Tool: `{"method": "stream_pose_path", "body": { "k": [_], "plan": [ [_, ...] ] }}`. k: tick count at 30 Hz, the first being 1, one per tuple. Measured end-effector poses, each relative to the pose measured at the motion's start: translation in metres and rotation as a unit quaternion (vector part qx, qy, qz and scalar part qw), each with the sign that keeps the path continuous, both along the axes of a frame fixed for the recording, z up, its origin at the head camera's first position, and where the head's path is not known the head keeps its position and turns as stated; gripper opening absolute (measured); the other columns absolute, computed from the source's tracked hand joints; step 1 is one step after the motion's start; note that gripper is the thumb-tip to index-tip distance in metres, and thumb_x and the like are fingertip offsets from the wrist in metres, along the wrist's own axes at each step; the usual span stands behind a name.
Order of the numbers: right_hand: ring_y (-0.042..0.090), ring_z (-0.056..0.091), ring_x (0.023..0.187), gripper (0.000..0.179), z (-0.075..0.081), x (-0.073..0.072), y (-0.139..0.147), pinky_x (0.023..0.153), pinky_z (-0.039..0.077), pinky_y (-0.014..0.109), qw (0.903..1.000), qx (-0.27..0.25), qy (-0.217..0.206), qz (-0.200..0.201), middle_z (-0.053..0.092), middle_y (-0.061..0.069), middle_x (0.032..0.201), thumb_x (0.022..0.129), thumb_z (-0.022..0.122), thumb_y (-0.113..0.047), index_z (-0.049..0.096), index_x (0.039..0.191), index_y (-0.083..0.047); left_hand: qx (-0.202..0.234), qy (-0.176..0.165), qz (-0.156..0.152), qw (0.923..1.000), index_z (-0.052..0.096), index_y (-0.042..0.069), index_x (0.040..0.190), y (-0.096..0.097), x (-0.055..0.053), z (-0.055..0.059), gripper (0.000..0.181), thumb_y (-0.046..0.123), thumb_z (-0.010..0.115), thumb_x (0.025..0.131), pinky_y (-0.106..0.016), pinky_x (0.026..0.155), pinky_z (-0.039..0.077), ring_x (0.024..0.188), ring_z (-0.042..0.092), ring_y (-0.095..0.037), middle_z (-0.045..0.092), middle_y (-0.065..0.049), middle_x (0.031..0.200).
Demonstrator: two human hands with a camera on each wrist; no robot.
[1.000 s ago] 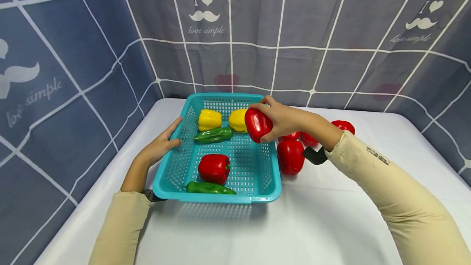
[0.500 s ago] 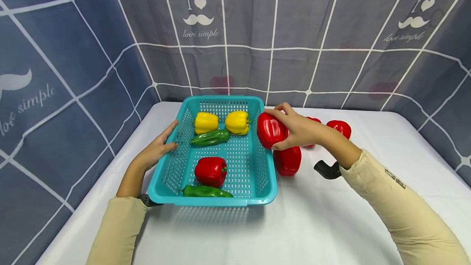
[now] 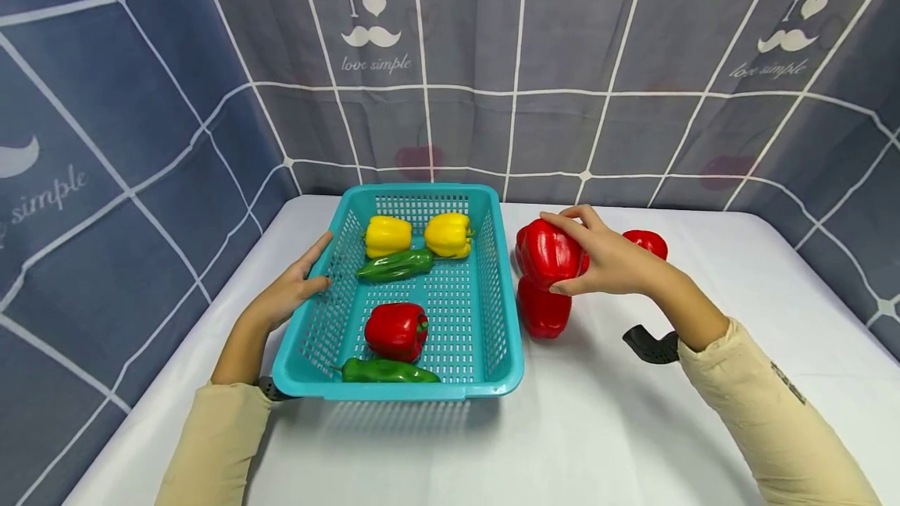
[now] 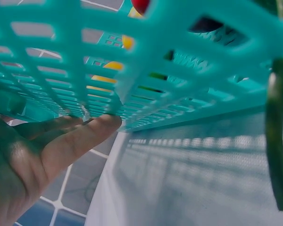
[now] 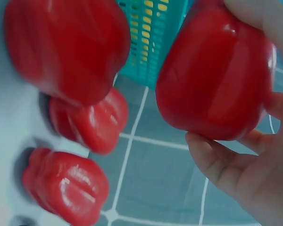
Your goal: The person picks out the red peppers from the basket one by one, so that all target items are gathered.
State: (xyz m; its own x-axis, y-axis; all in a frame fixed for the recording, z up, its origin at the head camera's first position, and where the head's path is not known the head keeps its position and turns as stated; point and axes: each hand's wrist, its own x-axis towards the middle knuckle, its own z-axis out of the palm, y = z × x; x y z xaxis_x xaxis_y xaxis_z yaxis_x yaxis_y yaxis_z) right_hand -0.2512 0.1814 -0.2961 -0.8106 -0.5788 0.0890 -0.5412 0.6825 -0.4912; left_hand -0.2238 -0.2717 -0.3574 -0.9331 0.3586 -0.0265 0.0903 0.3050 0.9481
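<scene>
Your right hand (image 3: 615,258), fingers curled round a glossy pepper (image 3: 551,254), has moved off the teal basket (image 3: 485,390) to near the loose red peppers (image 3: 543,312) on the desk (image 3: 598,436), leaving one red inside (image 3: 396,332). Your left hand (image 3: 288,293) touches the basket, fingers extended.

"What does the right hand (image 5: 259,179) hold?"
"A red pepper (image 5: 214,77), one fingertip at its lower edge."
"Others?"
"Three more red peppers (image 5: 68,47) at left by the white table (image 5: 2,141), the largest-looking partly covering another."
"Behind?"
"A teal basket (image 5: 172,28) and a white-lined wall (image 5: 165,169)."
</scene>
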Motion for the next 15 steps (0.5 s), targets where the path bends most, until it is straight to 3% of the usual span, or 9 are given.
{"method": "stream_pose_path", "body": {
  "k": [8,11,15],
  "plan": [
    [0.034,0.043,0.112,0.088,-0.012,0.001,0.030,0.075,0.053,0.048,0.9969,-0.048,0.062,-0.002,0.033,0.014,0.133,0.066,0.080,-0.014,0.035,0.141,-0.014,-0.003,-0.003,0.004,1.0000,-0.007,0.016,0.147,0.001,0.001,0.002,0.077,0.001,0.039,0.088,-0.018,0.077,0.048,0.130,0.015,-0.037,-0.011,-0.011,0.153],
    [0.035,0.041,0.113,0.087,-0.021,0.002,0.041,0.075,0.052,0.051,0.9940,-0.065,0.086,-0.021,0.035,0.015,0.132,0.065,0.081,-0.014,0.037,0.140,-0.014,-0.002,-0.001,0.006,1.0000,-0.007,0.015,0.147,0.001,0.002,0.002,0.077,0.001,0.039,0.087,-0.015,0.078,0.046,0.131,0.012,-0.036,-0.011,-0.011,0.153],
    [0.039,0.039,0.114,0.087,-0.033,0.007,0.055,0.078,0.048,0.058,0.9916,-0.078,0.086,-0.055,0.035,0.018,0.133,0.064,0.082,-0.014,0.038,0.139,-0.011,-0.001,0.003,0.006,1.0000,-0.006,0.014,0.147,0.001,0.001,0.001,0.076,0.001,0.039,0.088,-0.013,0.079,0.046,0.132,0.010,-0.036,-0.011,-0.011,0.153]
  ]
}}
